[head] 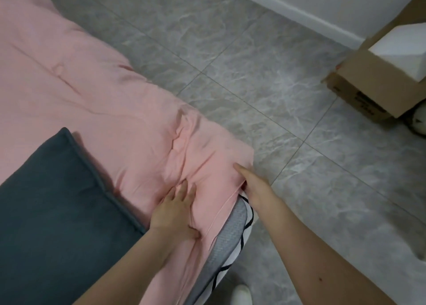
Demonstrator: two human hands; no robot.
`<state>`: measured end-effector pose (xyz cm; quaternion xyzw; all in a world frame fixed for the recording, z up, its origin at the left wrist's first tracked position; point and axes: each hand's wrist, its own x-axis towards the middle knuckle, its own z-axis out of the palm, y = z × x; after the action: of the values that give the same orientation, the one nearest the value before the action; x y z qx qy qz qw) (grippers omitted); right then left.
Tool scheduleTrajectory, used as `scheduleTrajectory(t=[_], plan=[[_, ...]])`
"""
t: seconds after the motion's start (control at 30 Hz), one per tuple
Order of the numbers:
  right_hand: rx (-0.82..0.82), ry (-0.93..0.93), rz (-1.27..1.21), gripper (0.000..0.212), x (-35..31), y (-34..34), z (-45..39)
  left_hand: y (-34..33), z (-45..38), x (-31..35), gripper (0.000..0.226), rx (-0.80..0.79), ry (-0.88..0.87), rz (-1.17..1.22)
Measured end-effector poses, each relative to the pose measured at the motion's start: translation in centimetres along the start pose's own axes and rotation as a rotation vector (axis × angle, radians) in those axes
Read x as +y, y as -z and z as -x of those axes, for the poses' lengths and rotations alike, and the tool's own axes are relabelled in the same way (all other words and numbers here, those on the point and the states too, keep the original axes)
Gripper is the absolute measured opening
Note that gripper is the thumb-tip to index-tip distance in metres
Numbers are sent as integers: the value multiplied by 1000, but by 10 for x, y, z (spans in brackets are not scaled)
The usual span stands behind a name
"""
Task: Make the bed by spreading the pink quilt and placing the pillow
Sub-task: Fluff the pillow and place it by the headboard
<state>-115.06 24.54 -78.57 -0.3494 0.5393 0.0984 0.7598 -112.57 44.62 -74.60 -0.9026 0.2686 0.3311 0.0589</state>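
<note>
While the pink quilt (96, 101) lies spread over the bed from the upper left down to the near corner, both hands work at that corner. The left hand (171, 209) lies flat on the quilt with fingers straight and slightly spread, pressing into the wrinkled fabric just beside the pillow's edge. The right hand (250, 183) is at the outer edge of the quilt corner: its thumb rests on top of the fabric, and the other fingers are tucked out of sight below the edge, so it appears to pinch the quilt, though the grasp itself is hidden. A dark teal pillow (53, 214) sits on top of the quilt at the lower left, its piped seam running diagonally close to the left wrist. Under the quilt's hem, the grey side of the mattress (227, 235) shows, together with a white sheet with black lines (245, 226). Beyond the bed is a grey marbled tile floor (265, 78). A cardboard box (368, 83) holding a white foam block (401, 48) stands on the floor at the right, near a white baseboard (299, 11). The toe of a white shoe (242, 294) shows at the bottom edge
</note>
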Motion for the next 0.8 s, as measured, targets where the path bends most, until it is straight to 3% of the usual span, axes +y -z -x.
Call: scheduleTrajectory(t=[0.1, 0.2, 0.3, 0.4, 0.53, 0.63, 0.73, 0.8], plan=[[-82, -34, -115, 52, -6, 8, 12, 0, 9, 1, 96, 51, -67, 28], [-179, -10, -103, 41, -14, 24, 38, -8, 19, 2, 62, 244, -203, 150], [-110, 136, -20, 29, -21, 55, 73, -14, 35, 8, 56, 338, -373, 118], [-48, 245, 29, 22, -33, 94, 103, -4, 67, 39, 33, 369, -520, 103], [-65, 361, 38, 21, -50, 134, 126, 3, 98, 77, 35, 493, -631, 242], [99, 373, 232, 18, -29, 147, 108, -19, 92, 88, 35, 429, -612, 291], [411, 330, 783, 22, 14, 150, 70, -58, 83, 96, 39, 199, -566, 54], [411, 229, 888, 36, 34, 142, 60, -64, 91, 96, 49, 190, -525, 83]])
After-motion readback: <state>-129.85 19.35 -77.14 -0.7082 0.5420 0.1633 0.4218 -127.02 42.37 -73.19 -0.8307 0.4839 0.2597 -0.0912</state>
